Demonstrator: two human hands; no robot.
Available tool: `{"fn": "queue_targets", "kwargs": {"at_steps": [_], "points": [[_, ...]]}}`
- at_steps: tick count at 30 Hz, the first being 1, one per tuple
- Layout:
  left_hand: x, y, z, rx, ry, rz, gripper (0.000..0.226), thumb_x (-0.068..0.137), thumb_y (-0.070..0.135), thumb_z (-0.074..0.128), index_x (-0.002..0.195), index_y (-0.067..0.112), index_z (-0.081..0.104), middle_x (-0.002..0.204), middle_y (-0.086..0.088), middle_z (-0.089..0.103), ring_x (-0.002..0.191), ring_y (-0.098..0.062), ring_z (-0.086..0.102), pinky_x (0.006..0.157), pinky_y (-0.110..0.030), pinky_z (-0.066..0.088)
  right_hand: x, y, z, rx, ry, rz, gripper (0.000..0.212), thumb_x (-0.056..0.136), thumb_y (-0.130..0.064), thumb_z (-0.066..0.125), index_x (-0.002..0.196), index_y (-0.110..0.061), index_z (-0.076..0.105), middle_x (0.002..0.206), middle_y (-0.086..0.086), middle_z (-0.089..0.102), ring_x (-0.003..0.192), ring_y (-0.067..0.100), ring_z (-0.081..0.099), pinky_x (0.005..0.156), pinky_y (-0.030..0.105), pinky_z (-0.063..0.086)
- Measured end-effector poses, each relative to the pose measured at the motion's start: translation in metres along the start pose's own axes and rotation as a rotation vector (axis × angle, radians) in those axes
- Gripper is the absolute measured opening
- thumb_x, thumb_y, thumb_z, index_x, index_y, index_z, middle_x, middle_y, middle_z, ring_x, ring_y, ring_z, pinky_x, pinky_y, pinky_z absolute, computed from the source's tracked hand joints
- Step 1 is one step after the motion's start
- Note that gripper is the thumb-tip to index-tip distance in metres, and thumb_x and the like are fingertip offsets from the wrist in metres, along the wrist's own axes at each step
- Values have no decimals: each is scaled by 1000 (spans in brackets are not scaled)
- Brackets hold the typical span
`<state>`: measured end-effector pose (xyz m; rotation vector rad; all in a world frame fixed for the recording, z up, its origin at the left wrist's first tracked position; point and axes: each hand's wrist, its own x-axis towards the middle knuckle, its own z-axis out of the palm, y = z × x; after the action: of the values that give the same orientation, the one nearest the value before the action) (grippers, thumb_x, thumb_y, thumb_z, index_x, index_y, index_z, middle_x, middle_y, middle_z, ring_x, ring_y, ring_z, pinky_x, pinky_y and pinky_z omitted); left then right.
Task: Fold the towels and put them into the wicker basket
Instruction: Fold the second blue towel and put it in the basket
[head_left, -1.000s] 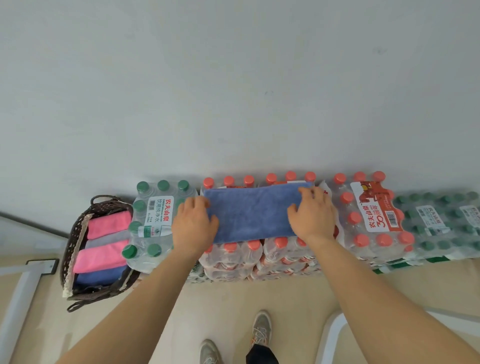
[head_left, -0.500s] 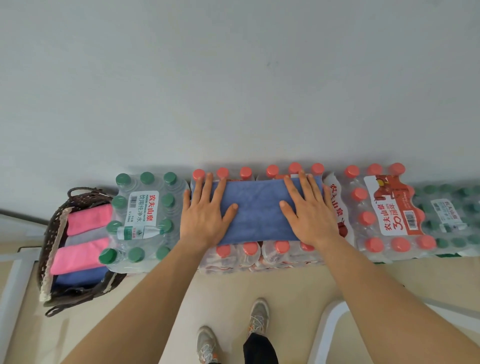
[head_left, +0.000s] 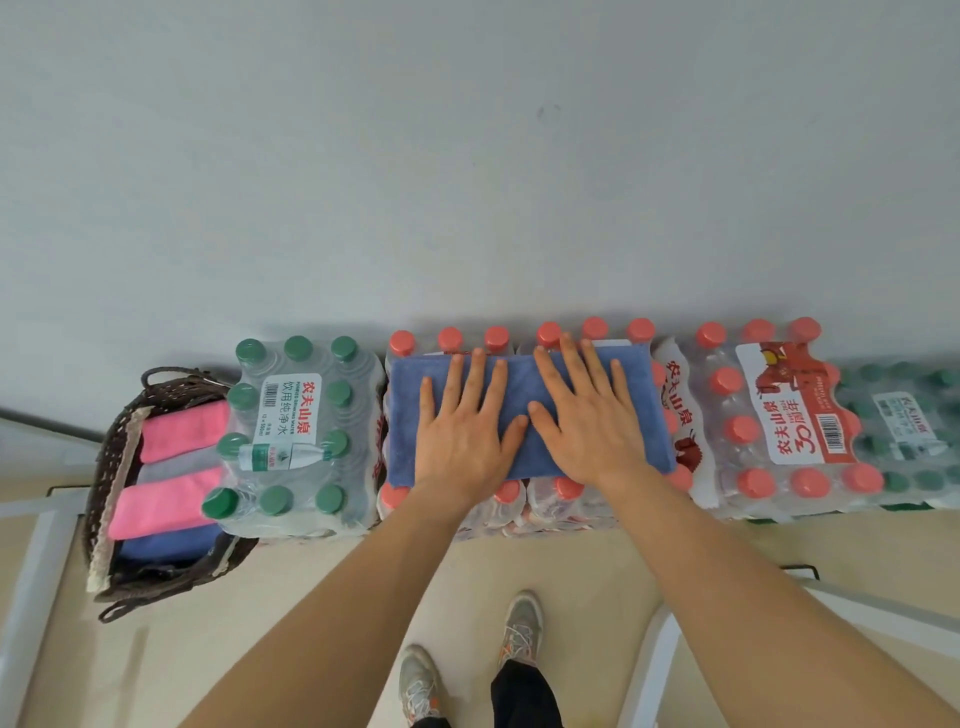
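On the floor at far left, dark brown woven wicker basket (head_left: 106, 467): already holds folded plush towels (head_left: 176, 431), pink, grey, pink and blue, packed side by side.
Green-capped shrink-wrapped bottle pack (head_left: 296, 441): glossy and lumpy, just beside the basket.
Blue plush towel (head_left: 405, 415): a flat, long rectangle on the red-capped bottle pack (head_left: 571, 504), not yet in the basket.
Left hand (head_left: 462, 441): fingers straight and spread, palm pressing the towel.
Right hand (head_left: 587, 431): likewise flat, grasping nothing.
Remaining: probably another fold, then the basket.
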<state>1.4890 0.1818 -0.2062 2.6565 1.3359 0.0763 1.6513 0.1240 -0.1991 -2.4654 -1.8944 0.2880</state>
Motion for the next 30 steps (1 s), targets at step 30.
{"fn": "queue_targets", "kwargs": {"at_steps": [30], "points": [[-7, -55, -62, -699, -30, -780, 39, 83, 28, 74, 116, 10, 60, 105, -3, 67, 95, -24, 62, 75, -31, 44, -5, -14, -8, -122, 32, -34, 67, 99, -53, 22, 158, -21, 14, 164, 12, 13, 151, 31, 8, 119, 56, 8]]}}
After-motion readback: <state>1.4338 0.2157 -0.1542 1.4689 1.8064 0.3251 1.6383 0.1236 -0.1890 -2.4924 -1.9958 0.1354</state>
